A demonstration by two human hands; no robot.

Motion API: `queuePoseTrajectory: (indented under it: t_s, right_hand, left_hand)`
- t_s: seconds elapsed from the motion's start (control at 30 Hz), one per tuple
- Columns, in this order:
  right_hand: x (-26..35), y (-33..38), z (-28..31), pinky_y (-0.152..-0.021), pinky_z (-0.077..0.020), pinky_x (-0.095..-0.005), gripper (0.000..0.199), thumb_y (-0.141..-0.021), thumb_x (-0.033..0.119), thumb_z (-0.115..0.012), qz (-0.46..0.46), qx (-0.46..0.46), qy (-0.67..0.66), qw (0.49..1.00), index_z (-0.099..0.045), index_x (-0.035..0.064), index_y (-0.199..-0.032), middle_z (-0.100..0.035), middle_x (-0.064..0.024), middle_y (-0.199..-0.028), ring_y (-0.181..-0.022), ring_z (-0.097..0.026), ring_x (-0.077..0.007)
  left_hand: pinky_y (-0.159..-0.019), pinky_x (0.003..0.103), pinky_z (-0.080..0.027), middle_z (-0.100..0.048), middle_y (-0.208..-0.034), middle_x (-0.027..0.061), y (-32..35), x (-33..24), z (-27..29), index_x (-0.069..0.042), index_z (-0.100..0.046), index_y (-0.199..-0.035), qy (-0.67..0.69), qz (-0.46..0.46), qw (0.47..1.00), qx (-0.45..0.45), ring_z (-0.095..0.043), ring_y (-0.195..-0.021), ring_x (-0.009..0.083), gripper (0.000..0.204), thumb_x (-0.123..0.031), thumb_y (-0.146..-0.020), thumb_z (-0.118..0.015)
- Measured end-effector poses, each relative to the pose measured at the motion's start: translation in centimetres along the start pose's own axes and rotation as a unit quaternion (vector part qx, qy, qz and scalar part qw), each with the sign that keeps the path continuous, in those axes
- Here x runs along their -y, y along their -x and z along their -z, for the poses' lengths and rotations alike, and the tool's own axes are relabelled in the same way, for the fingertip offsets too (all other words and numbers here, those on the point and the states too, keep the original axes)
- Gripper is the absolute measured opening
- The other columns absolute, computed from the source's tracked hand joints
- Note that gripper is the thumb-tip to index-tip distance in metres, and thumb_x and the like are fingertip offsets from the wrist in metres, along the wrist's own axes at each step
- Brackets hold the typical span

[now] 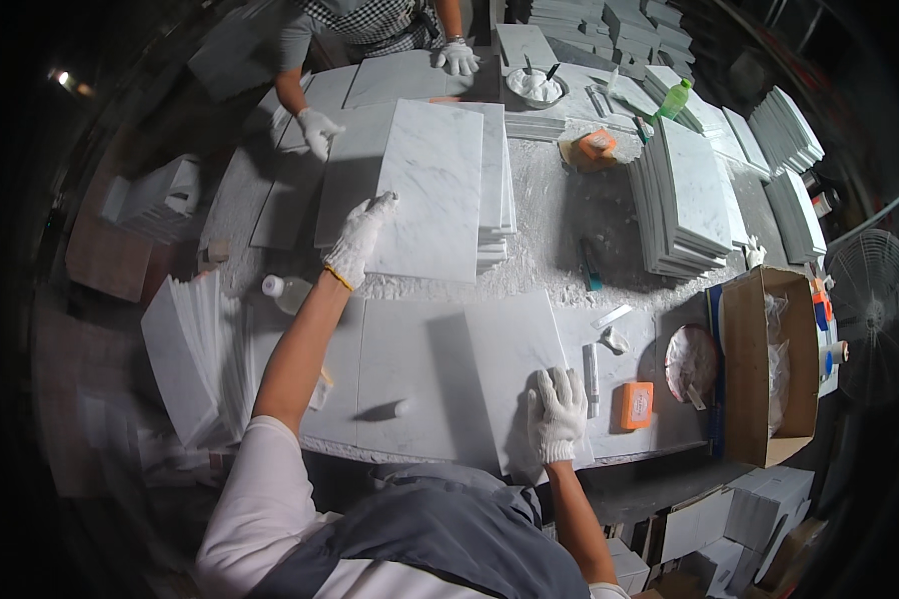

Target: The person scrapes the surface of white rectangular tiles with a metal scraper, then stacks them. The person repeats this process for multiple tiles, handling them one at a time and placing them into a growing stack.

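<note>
Nearest to the body, the person's right hand (557, 414) lies flat upon the near slab (509, 364), its gloved fingers straight and close together. Just beside, an orange box (636, 405) stands on the worktop (544, 215). Farther, the left hand (363, 235) touches the left edge of a veined slab (432, 190) above a stack (492, 252); whether its fingers pinch, I cannot tell. Across, I see a co-worker (375, 25) in white gloves.
</note>
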State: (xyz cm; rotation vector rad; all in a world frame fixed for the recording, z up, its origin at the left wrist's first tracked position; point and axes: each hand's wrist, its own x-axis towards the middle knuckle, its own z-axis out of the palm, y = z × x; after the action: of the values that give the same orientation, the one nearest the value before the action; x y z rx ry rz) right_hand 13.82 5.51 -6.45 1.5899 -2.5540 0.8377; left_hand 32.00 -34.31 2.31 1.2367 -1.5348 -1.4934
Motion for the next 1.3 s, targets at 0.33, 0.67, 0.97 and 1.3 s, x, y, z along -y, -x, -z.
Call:
queuePoseTrajectory:
  t_s: [0.33,0.67,0.97,1.3]
  right_hand:
    - [1.8,-2.3,1.6,-0.1,-0.0485,-0.0503,0.033,-0.082,0.014,-0.073,-0.011,0.004,-0.008,1.0,-0.069,0.014,-0.114,-0.065,-0.0103,-0.121,-0.12,-0.059,-0.0393]
    - [1.7,-3.0,1.4,-0.083,-0.0538,-0.0432,0.03,-0.078,0.011,-0.07,0.027,-0.047,0.035,0.998,-0.068,0.0149,-0.107,-0.066,-0.0055,-0.112,-0.106,-0.063,-0.031]
    - [2.3,-5.6,1.2,-0.101,-0.0503,-0.0396,0.031,-0.103,0.018,-0.06,-0.21,-0.005,-0.242,0.947,-0.068,0.001,-0.128,-0.07,-0.0183,-0.119,-0.114,-0.065,-0.0309]
    - [4.6,-16.1,-2.1,-0.081,-0.0471,-0.0253,0.027,-0.106,0.03,-0.058,-0.384,0.089,-0.63,0.669,-0.065,0.0072,-0.118,-0.062,0.0019,-0.104,-0.091,-0.055,-0.0069]
  left_hand:
    - [-0.105,0.029,-0.043,-0.068,-0.124,0.0037,-9.7,2.4,1.0,0.0,-0.066,-0.129,0.038,0.022,0.999,0.021,-0.058,-0.118,0.0123,0.049,-0.037,-0.097,-0.071]
    - [-0.105,0.028,-0.043,-0.066,-0.126,0.004,-6.9,0.7,0.4,0.004,-0.06,-0.134,0.007,0.04,0.999,0.026,-0.057,-0.118,0.0111,0.06,-0.044,-0.101,-0.066]
    - [-0.107,0.027,-0.041,-0.069,-0.124,0.0073,-1.1,1.0,-3.7,0.007,-0.055,-0.14,0.013,0.093,0.995,0.045,-0.059,-0.118,0.0141,0.075,-0.046,-0.092,-0.077]
    - [-0.108,0.028,-0.042,-0.061,-0.132,0.0183,5.5,-0.8,-9.4,0.024,-0.031,-0.145,0.039,0.035,0.991,0.125,-0.056,-0.124,0.0183,0.098,-0.043,-0.091,-0.079]
